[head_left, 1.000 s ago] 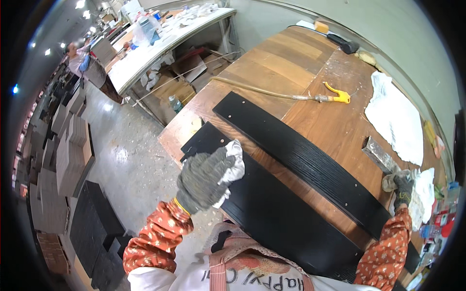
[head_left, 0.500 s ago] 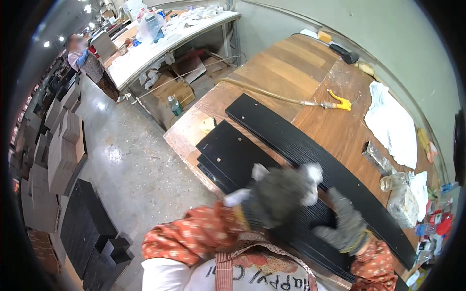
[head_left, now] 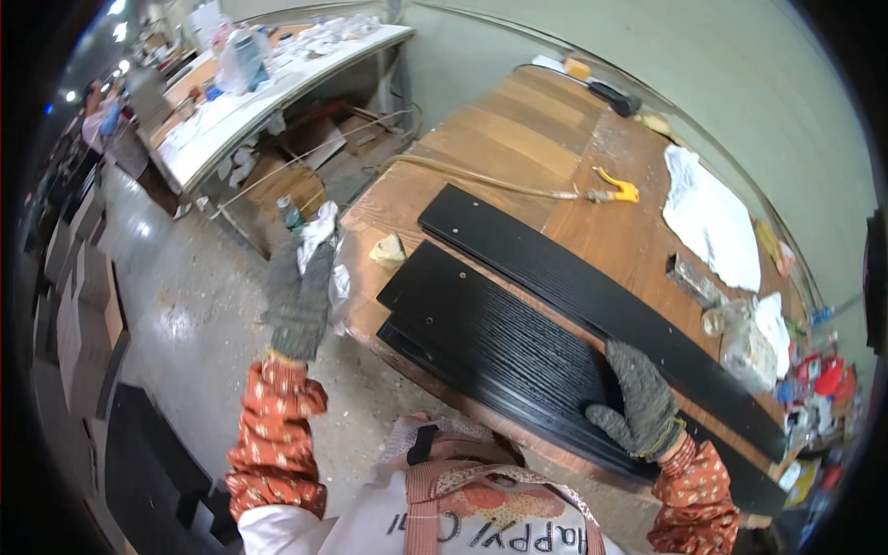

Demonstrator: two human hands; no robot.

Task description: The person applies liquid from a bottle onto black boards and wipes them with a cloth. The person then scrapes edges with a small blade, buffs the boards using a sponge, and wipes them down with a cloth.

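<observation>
My left hand (head_left: 298, 301), in a dark grey knit glove, is out past the table's left edge with its fingers closed round a white cloth (head_left: 321, 228) that hangs loose. A black wood-grained board (head_left: 490, 319) lies at the near side of the table on top of another black piece (head_left: 412, 347), whose edge sticks out below it. My gloved right hand (head_left: 640, 402) rests on the upper board toward its right part, thumb and fingers apart. Behind it lies a second, long black board (head_left: 564, 287) with a curved edge and small holes at its end. A yellowish sponge-like lump (head_left: 388, 251) sits beside the upper board.
A yellow air gun (head_left: 618, 188) on a hose, a white cloth sheet (head_left: 708, 222) and a metal block (head_left: 696, 280) lie on the wooden table (head_left: 518, 120). Bottles and wrapped items crowd its right end. At the far left are a white workbench (head_left: 305, 69), another person (head_left: 116, 129) and stacked panels (head_left: 88, 305).
My left hand has swept left off the black board, carrying the white cloth past the table edge. My right hand stays on the board. The view has shifted slightly.
</observation>
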